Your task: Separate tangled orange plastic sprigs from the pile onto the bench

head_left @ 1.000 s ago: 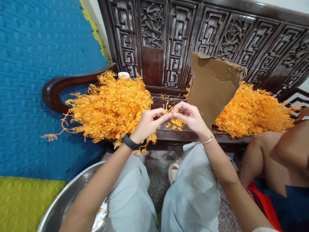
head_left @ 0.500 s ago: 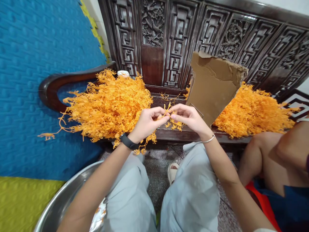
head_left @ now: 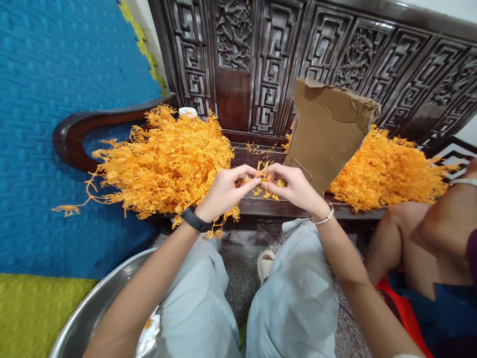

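Note:
Both hands meet over the dark wooden bench, fingertips almost touching. My left hand (head_left: pixel 233 188), with a black band on its wrist, pinches a small orange plastic sprig (head_left: pixel 263 170). My right hand (head_left: pixel 290 185), below a silver bangle, is closed on the same sprig from the other side. Fingers hide most of the piece. Just beyond and beneath them, a few loose orange sprigs (head_left: pixel 269 191) lie on the bench. Close to my left hand rises a large heap of branching orange plastic sprigs (head_left: pixel 167 164), some hanging over the bench's front edge.
A brown cardboard sheet (head_left: pixel 326 134) leans upright, with a second orange heap (head_left: pixel 383 174) behind it. A white round object (head_left: pixel 188 113) stands behind the left heap. A metal basin (head_left: pixel 100 293) is at lower left. Another person's bent leg (head_left: pixel 402 238) is at right.
My fingers have shifted slightly on the orange sprig, the two hands still together. The whole view has moved a little; the heaps and cardboard look the same.

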### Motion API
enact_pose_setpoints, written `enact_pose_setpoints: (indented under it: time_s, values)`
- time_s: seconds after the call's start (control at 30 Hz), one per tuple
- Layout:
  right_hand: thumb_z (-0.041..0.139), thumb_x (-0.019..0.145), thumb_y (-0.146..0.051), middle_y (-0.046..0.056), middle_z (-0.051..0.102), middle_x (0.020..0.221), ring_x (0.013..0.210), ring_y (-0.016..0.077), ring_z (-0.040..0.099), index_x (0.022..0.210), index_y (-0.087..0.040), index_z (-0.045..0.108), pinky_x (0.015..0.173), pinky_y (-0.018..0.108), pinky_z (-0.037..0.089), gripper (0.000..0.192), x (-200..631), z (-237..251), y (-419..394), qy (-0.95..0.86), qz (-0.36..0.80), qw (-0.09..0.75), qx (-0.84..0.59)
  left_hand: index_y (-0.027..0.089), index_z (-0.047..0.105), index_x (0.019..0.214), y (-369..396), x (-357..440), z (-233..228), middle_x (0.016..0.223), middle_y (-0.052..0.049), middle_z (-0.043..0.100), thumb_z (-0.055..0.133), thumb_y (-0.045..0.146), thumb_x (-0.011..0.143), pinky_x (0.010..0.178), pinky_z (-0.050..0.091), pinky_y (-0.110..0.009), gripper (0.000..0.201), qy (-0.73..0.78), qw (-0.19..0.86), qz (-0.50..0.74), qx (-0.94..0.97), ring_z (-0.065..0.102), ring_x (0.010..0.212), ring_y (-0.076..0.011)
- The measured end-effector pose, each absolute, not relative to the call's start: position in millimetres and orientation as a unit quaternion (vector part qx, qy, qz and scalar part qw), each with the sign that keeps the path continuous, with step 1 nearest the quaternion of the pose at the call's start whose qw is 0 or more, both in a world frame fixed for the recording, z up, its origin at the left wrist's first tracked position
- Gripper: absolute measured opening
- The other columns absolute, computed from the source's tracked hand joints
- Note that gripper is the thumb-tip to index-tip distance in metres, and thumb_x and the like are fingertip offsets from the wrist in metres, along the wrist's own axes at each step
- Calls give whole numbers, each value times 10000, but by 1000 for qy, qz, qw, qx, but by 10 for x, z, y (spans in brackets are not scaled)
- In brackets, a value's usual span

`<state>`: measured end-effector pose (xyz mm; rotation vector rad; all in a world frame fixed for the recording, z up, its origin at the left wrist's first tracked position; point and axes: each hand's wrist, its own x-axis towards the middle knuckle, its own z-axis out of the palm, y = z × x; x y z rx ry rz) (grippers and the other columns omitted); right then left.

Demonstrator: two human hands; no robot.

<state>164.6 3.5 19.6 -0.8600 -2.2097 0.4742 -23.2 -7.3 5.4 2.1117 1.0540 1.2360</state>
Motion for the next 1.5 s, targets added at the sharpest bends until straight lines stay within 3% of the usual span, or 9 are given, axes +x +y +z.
enact_pose_setpoints:
  time_s: [0.07,0.2,0.3,0.53,0.73,0.83,1.0,1.27,1.5]
  values:
    - [582,787,-192,-7,570,709,611,96,502,940,-151,571,593,224,429,159,1639,191,25,-851,155,357,-353,140,641,893,-55,-218,30,655,4,593,566,322,789,538,353,-219,222,396,204,442,779,452,544,-84]
    - [563,799,-175,-16,552,745,633,104,514,1202,-175,444,639,242,457,420,1629,168,26,-836,183,379,-353,144,652,868,-36,-202,27,612,15,580,562,345,793,515,325,-216,233,414,178,424,785,415,513,-79]
    - [555,803,-166,-12,551,757,653,115,525,1273,-172,384,663,259,464,501,1604,130,41,-833,190,380,-353,148,662,798,-30,-199,28,578,22,567,561,375,790,500,307,-217,248,428,165,410,789,396,492,-78]
    - [591,779,-198,46,600,774,674,130,551,865,-129,614,640,270,450,114,1522,30,77,-811,157,371,-424,151,691,790,-17,-181,3,548,13,601,558,298,794,502,319,-222,198,436,109,390,803,431,467,-86]
    - [683,677,-264,5,605,695,594,96,547,1004,-127,581,587,242,460,369,1510,-16,200,-712,352,454,-404,162,682,818,-25,-148,-4,670,-11,674,532,238,810,534,377,-220,169,414,26,434,800,517,516,-97]
    - [711,639,-326,21,624,682,575,95,545,853,-115,629,572,245,462,312,1512,9,232,-691,416,448,-386,163,677,841,-26,-138,-36,744,-37,693,506,221,828,589,418,-231,181,400,-11,446,801,575,597,-120]
    - [737,603,-394,12,619,613,544,93,527,659,-125,630,543,237,442,295,1513,67,195,-689,399,470,-382,159,654,845,-31,-143,-54,753,-48,684,484,243,849,624,423,-240,190,410,-62,431,801,586,635,-131]
    - [736,629,-347,25,643,699,627,115,585,709,-138,615,605,247,476,254,1448,25,97,-657,311,562,-395,159,619,786,-77,-143,6,538,21,531,482,278,850,498,301,-229,193,445,-44,404,798,461,476,-101]
    - [742,607,-378,-6,584,647,582,87,526,671,-144,565,576,234,440,301,1459,48,161,-676,383,512,-366,164,611,815,-75,-164,-8,504,41,475,471,291,850,499,291,-222,192,447,-19,406,797,409,452,-93]
